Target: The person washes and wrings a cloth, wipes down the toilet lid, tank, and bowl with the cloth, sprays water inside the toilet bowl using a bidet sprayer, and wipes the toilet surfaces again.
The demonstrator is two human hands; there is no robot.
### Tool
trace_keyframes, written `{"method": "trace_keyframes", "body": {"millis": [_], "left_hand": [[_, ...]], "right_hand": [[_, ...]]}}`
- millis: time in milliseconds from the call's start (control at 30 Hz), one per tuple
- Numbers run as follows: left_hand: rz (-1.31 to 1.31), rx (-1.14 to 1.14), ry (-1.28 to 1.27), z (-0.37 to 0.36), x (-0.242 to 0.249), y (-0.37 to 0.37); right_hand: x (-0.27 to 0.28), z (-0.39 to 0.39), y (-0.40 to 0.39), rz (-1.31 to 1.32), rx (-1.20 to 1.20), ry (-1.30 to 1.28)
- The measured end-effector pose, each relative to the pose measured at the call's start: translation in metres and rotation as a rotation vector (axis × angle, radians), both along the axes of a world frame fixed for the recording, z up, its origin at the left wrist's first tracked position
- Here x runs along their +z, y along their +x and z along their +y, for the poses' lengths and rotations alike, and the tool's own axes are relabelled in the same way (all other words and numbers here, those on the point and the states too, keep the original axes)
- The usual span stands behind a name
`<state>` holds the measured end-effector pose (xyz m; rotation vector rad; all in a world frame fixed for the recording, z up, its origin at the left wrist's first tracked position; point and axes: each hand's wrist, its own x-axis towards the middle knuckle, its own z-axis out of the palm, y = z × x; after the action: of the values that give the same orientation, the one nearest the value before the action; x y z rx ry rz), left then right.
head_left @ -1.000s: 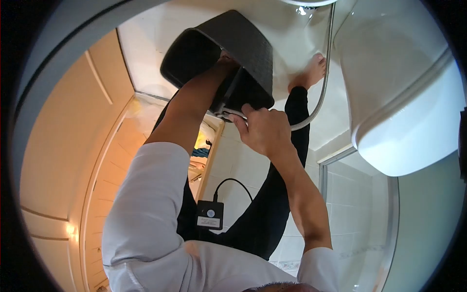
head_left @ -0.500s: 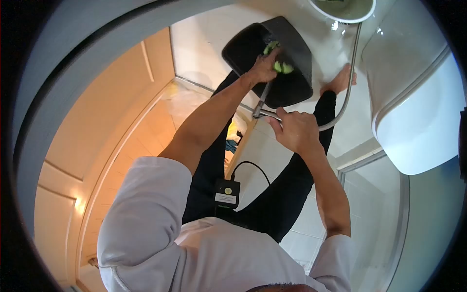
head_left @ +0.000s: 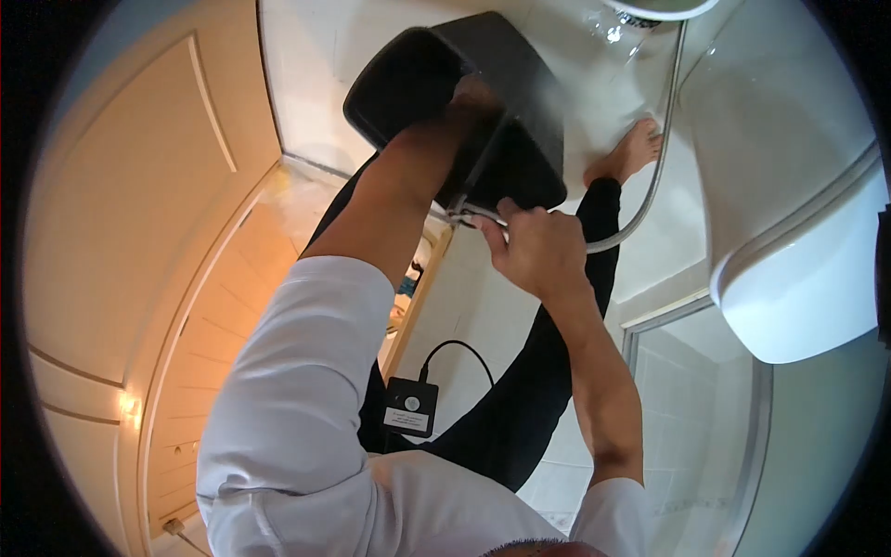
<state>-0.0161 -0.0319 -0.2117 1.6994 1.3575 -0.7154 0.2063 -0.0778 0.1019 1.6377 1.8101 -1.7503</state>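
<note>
A black bin [head_left: 506, 56] lies tilted near the top centre, its opening facing me. My left hand [head_left: 473, 97] reaches deep into it; the fingers are dark and blurred, and whatever they hold is hidden. Just below the bin, my right hand [head_left: 540, 243] is wrapped round a metal sprayer [head_left: 462, 217], whose thin jet of water runs up into the bin. A silvery hose [head_left: 661, 153] leads from the sprayer round to the right and upward.
A white basin [head_left: 664, 7] is at the top right edge. White toilet [head_left: 798, 288] on the right. My bare foot [head_left: 636, 151] rests beside the hose. A black box [head_left: 411, 406] with a cable hangs near my lap. An orange-lit door [head_left: 139, 213] stands left.
My left hand has gone deeper into the bin, and the green thing seen at it before is no longer visible. The bin, the sprayer and my right hand appear further left in view.
</note>
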Motion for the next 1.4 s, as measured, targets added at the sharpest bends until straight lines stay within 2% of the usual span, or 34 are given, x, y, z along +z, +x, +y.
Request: {"method": "trace_keyframes", "body": {"millis": [33,100,167,200,267,300,367,400,467,533,600,633,733,767,800,867,900,933,967,1000,1033,1067,1100,1133,1200,1233,1300,1333,1400], "left_hand": [[0.015,-0.001,-0.017,0.0,0.014,0.0],[0.168,-0.341,-0.055,0.01,0.054,0.014],[0.222,-0.092,-0.012,0.018,0.118,0.043],[0.247,-0.09,-0.004,0.029,0.154,0.053],[0.209,0.009,-0.298,0.044,0.212,0.057],[0.22,0.011,-0.289,0.033,0.219,0.046],[-0.293,0.268,0.167,-0.007,0.209,0.025],[-0.293,0.271,0.173,-0.003,0.22,0.022],[-0.323,0.432,0.033,0.004,0.233,0.016],[-0.289,0.482,-0.013,0.006,0.213,0.001],[0.076,0.239,0.003,0.01,0.194,-0.004],[0.188,0.195,-0.017,0.03,0.217,0.014],[0.247,0.152,0.03,0.046,0.19,0.021],[0.293,0.001,-0.012,0.048,0.172,0.026],[0.274,0.003,-0.026,0.036,0.137,0.022],[0.114,-0.433,0.479,-0.007,0.066,-0.004],[0.179,-0.663,0.217,0.01,0.082,0.008],[0.16,-0.656,0.209,-0.003,0.042,0.007],[0.221,-0.305,0.064,-0.014,0.001,0.008],[0.282,0.041,-0.084,-0.016,-0.01,0.017],[0.276,0.038,-0.085,-0.014,-0.014,0.021],[0.251,-0.234,-0.134,-0.011,-0.016,0.02],[0.229,-0.508,-0.192,-0.009,0.004,0.019],[0.241,-0.514,-0.204,-0.014,0.024,0.015],[0.027,-0.023,0.071,-0.004,0.061,0.021],[0.028,-0.032,0.088,0.004,0.083,0.03],[0.273,0.235,0.171,0.009,0.132,0.039],[0.281,0.227,0.173,0.009,0.151,0.035],[0.178,0.467,0.013,0.022,0.183,0.026]], "right_hand": [[-0.003,-0.005,-0.003,0.0,-0.041,0.049],[0.003,-0.01,-0.008,-0.011,-0.054,0.078],[0.015,-0.005,-0.006,0.001,-0.009,0.064],[0.025,-0.003,-0.003,-0.003,0.037,0.034],[0.045,-0.002,-0.001,0.023,0.055,0.047],[0.051,-0.003,0.002,0.044,0.059,0.052],[0.062,-0.002,0.011,0.053,0.072,0.101],[0.07,0.001,0.014,0.054,0.077,0.106],[0.079,0.008,0.018,0.058,0.066,0.14],[0.088,0.015,0.018,0.059,0.044,0.157],[0.089,0.018,0.016,0.054,0.025,0.172],[0.085,0.018,0.013,0.059,0.024,0.174],[0.067,0.019,0.005,0.062,0.023,0.173],[0.058,0.02,0.002,0.063,0.018,0.176],[0.048,0.019,0.001,0.044,0.023,0.162],[0.029,0.013,-0.005,0.021,-0.061,0.262],[0.023,0.014,-0.005,0.032,-0.062,0.187],[0.017,0.015,-0.005,0.016,-0.055,0.175],[0.015,0.015,-0.004,-0.008,-0.025,0.124],[0.011,0.013,-0.002,-0.03,0.001,0.075],[0.007,0.009,-0.002,-0.038,0.023,0.102],[0.002,0.005,-0.003,-0.038,0.02,0.092],[-0.001,-0.001,-0.003,-0.04,-0.001,0.137],[0.003,-0.004,-0.002,-0.039,-0.023,0.187],[0.015,0.001,0.0,-0.036,0.008,0.11],[0.022,0.006,0.001,-0.043,0.043,0.029],[0.031,0.007,0.004,-0.011,0.021,0.108],[0.039,0.003,0.005,0.01,0.007,0.167],[0.05,0.003,0.007,0.047,-0.027,0.228]]}}
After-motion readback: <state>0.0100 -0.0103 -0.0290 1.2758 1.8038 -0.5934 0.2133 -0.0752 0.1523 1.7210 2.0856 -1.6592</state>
